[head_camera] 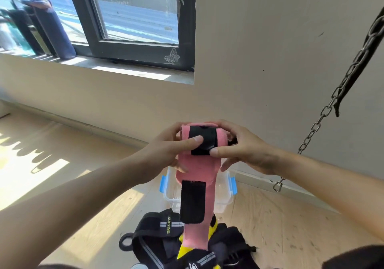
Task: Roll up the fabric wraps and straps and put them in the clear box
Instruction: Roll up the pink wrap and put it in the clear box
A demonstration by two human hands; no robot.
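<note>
Though little writing shows, one black webbing strap [168, 225] on the near side of the clear box [224, 194] reads "XUEYING" in pale yellow-green letters beside grey stripes. It lies in a heap with other black straps and a yellow strap [184, 250]; a white logo on a strap at the bottom edge is too small to read.

Above the box, both hands hold up a pink fabric wrap [199, 165], its upper part wound into a thick soft roll. The left hand [172, 150] curls round the roll's left end with its thumb pressed on a black fastening patch [204, 142]. The right hand [243, 150] grips the right end, thumb on the patch's lower edge. The loose pink tail hangs down in front of the box to the heap and bears a second black rectangular patch [192, 202].

The box is see-through plastic with blue latches [233, 183] and stands on a pale wooden floor [83, 216], close to a beige wall. Right of the box hangs a metal chain [324, 111] ending in a carabiner [278, 185]. Up and left of it is a dark-framed window [135, 19].
</note>
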